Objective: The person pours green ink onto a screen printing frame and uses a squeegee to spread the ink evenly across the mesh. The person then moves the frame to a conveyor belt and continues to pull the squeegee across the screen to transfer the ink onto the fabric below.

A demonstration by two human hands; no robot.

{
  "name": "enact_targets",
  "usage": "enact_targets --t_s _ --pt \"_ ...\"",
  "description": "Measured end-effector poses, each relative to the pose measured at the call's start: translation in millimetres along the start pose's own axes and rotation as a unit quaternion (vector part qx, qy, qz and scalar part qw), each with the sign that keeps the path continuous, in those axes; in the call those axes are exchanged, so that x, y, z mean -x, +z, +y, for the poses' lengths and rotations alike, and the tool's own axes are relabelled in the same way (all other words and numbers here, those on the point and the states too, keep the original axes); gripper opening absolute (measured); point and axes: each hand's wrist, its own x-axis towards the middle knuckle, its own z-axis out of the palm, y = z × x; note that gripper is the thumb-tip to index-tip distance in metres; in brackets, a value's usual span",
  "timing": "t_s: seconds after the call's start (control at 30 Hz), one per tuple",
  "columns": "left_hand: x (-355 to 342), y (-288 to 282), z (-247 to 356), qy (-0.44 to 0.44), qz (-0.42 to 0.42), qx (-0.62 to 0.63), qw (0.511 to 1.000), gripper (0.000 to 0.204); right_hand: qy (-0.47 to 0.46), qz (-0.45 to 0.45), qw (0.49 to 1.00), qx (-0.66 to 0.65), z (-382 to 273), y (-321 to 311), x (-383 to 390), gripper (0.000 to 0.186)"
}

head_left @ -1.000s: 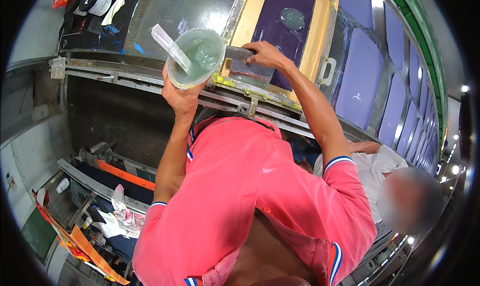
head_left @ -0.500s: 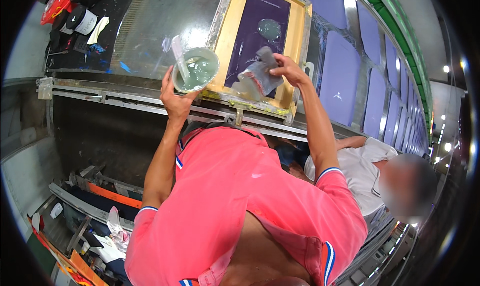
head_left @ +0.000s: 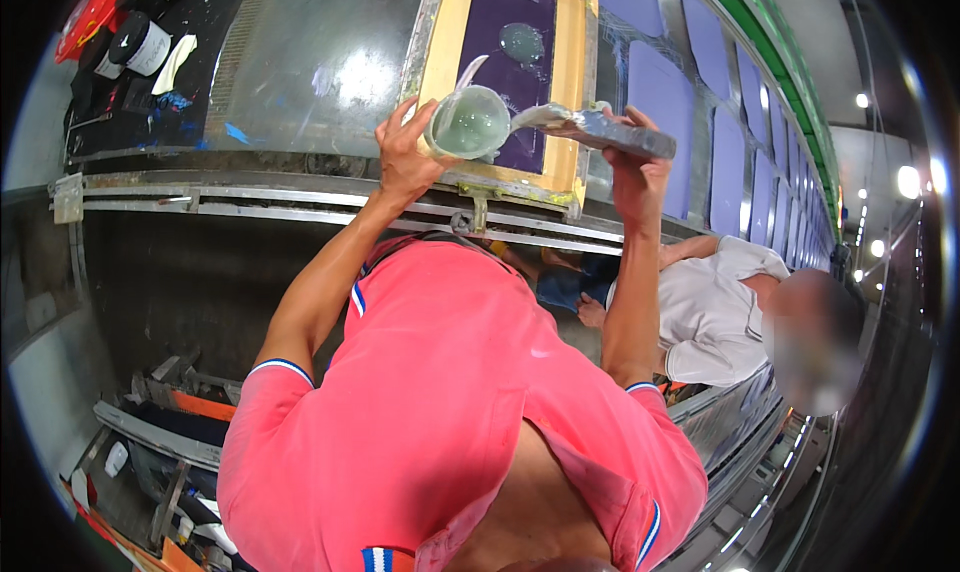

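Observation:
My left hand (head_left: 408, 160) is wrapped round the side of a translucent plastic tub (head_left: 452, 153), tilted so that its mouth shows. Pale greenish, glossy paste (head_left: 474, 124) lies inside, and a whitish stirring stick (head_left: 472, 71) sticks up over the rim. With my right hand (head_left: 639, 180) I grip a squeegee (head_left: 612, 132), raised beside the tub. Its wet edge points left at the tub's rim; whether they touch I cannot tell. Beneath both lies a printing screen (head_left: 573, 67) with a yellow border and dark purple middle. A paste puddle (head_left: 522, 45) sits on it.
Lilac panels (head_left: 659, 112) run in rows along the long table to the right. Dark jars (head_left: 140, 44) and a pale strip (head_left: 175, 64) stand or lie at the far left. A metal rail (head_left: 300, 194) edges the table. A person in a light shirt (head_left: 715, 307) is close on my right.
The squeegee has come up off the screen, turned level and moved right. My left hand has brought the tub rightward, closer to it.

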Motion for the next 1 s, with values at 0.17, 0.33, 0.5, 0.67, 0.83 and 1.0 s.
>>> enact_targets --t_s 0.17,0.33,0.5,0.67,0.83,1.0 --pt "-12 3 29 -0.003 0.014 0.071 0.997 0.080 -0.147 -0.029 0.933 0.328 -4 34 34 0.032" --pt "-16 -11 41 -0.010 0.048 0.121 0.991 0.081 -0.304 0.016 0.874 0.380 5 61 65 0.026" --pt "-22 -21 48 -0.003 0.071 0.180 0.981 0.080 -0.351 0.067 0.839 0.410 14 66 69 0.024" --pt "-21 -39 47 -0.002 0.088 0.196 0.977 0.078 -0.266 0.107 0.863 0.416 33 40 50 0.036" --pt "-8 -48 29 -0.034 0.115 0.166 0.979 0.076 0.013 0.026 0.890 0.456 51 -6 17 0.040" --pt "8 -62 24 -0.099 0.142 0.132 0.976 0.074 0.106 -0.079 0.830 0.542 112 -46 -25 0.045"
